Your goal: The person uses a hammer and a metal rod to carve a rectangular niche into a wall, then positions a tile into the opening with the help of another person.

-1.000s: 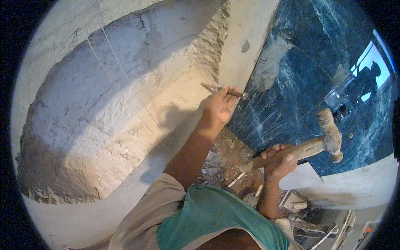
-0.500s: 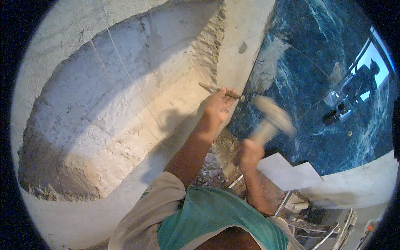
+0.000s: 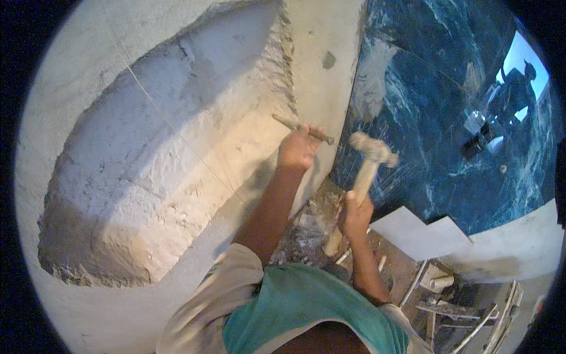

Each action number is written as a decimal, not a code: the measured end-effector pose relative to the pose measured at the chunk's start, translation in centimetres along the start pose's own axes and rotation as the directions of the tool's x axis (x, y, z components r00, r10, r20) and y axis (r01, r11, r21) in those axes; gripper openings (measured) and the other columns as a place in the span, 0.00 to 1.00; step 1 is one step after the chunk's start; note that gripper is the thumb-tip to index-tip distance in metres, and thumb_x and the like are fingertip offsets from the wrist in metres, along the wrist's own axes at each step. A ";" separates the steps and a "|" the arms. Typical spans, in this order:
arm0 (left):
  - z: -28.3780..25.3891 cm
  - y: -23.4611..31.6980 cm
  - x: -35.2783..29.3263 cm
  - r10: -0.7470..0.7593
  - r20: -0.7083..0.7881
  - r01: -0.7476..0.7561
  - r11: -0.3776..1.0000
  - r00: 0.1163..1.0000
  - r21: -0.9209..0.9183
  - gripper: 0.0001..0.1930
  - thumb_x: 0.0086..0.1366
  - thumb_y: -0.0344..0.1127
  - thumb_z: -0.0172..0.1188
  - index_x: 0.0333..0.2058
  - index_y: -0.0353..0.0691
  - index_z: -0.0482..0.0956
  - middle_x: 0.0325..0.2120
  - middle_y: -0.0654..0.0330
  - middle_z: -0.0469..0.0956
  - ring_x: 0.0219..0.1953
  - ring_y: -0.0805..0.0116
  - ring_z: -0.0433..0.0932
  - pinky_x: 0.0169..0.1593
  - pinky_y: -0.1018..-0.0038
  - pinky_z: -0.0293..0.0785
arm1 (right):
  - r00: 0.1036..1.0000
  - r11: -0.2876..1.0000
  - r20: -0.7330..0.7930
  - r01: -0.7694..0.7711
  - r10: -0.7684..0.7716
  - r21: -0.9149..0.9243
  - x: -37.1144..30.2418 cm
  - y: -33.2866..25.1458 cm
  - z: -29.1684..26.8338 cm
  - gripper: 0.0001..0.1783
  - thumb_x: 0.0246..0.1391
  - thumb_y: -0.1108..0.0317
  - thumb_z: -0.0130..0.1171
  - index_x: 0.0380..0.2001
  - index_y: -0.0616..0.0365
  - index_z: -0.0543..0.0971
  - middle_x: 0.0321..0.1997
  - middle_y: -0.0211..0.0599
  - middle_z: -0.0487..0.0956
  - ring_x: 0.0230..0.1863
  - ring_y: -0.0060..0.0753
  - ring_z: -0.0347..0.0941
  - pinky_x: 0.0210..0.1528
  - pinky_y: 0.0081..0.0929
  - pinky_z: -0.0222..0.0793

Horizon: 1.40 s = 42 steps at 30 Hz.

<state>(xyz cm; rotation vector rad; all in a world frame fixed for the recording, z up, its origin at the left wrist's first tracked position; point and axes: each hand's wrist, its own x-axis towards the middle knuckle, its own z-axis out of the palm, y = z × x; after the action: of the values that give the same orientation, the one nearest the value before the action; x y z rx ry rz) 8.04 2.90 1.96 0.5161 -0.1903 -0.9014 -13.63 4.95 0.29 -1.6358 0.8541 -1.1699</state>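
My left hand is closed round a metal chisel. The chisel's tip points left at the rough edge of a long recess cut into the plastered wall; I cannot tell whether it touches. In my right hand is a hammer, gripped by its pale wooden handle. The hammer's head, dusty and worn, stands a little to the right of the chisel's struck end, apart from it.
Glossy blue marbled tiles cover the wall at right and reflect a bright window. Below them is a notched white tile piece. Rubble lies beneath my arms. Wooden pieces and a pale roll are at the lower right.
The hammer, blurred before, now shows sharply, with its head slightly to the left. The view has shifted, so the recess and the chisel sit somewhat further left. Both hands keep their holds.
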 end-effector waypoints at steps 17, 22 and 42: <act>-1.4 -0.7 1.0 -0.047 -0.054 0.049 0.998 0.997 0.048 0.08 0.61 0.29 0.53 0.37 0.33 0.67 0.34 0.53 0.73 0.41 0.55 0.74 0.45 0.60 0.74 | 0.999 0.958 -0.008 -0.041 0.045 0.285 -1.4 3.9 2.0 0.20 0.55 0.51 0.50 0.24 0.59 0.70 0.17 0.32 0.70 0.16 0.26 0.66 0.19 0.27 0.63; -3.5 0.7 -0.6 -0.079 -0.195 0.112 0.980 0.978 0.164 0.09 0.63 0.29 0.50 0.40 0.35 0.63 0.34 0.55 0.71 0.42 0.55 0.73 0.44 0.59 0.75 | 0.965 0.983 0.188 -0.184 0.185 -0.021 -2.3 6.2 2.4 0.19 0.53 0.52 0.53 0.29 0.59 0.71 0.17 0.28 0.69 0.15 0.22 0.64 0.18 0.25 0.61; 1.3 -1.1 -6.0 -0.106 0.117 0.094 0.990 0.987 0.104 0.09 0.63 0.36 0.52 0.35 0.35 0.72 0.32 0.59 0.75 0.38 0.65 0.74 0.47 0.70 0.70 | 0.974 0.921 -0.012 -0.210 0.226 0.327 -2.6 -2.7 -7.9 0.15 0.54 0.56 0.53 0.29 0.58 0.68 0.19 0.30 0.68 0.15 0.23 0.63 0.16 0.23 0.63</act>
<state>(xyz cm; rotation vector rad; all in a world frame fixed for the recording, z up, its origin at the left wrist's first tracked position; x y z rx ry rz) 3.11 6.65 2.87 0.5658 -0.3241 -1.0265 -21.86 6.00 3.03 -1.2155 0.8039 -1.1288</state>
